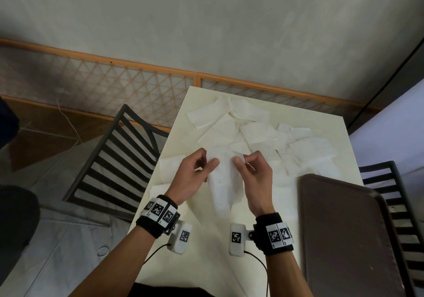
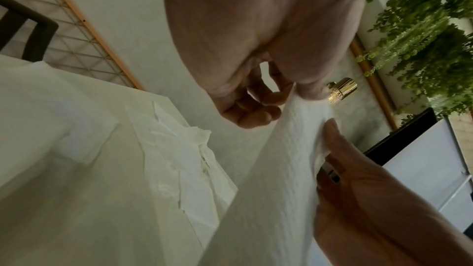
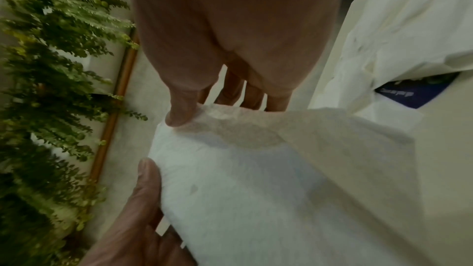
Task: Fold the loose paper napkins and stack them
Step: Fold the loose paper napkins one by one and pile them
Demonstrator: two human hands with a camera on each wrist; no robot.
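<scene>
Above the cream table (image 1: 174, 136), the left hand (image 1: 195, 177) and right hand (image 1: 254, 177) each pinch a top corner of one paper napkin (image 1: 226, 182), hanging before the loose pile (image 1: 263, 133); matching corners squarely before creasing should keep the fold true.

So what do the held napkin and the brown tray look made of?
Held napkin: thin white tissue paper, matte; the wrist views show embossed dimpling and soft drape. Brown tray: likely molded plastic, dull finish with rounded raised rim, though the look leaves it open.
</scene>
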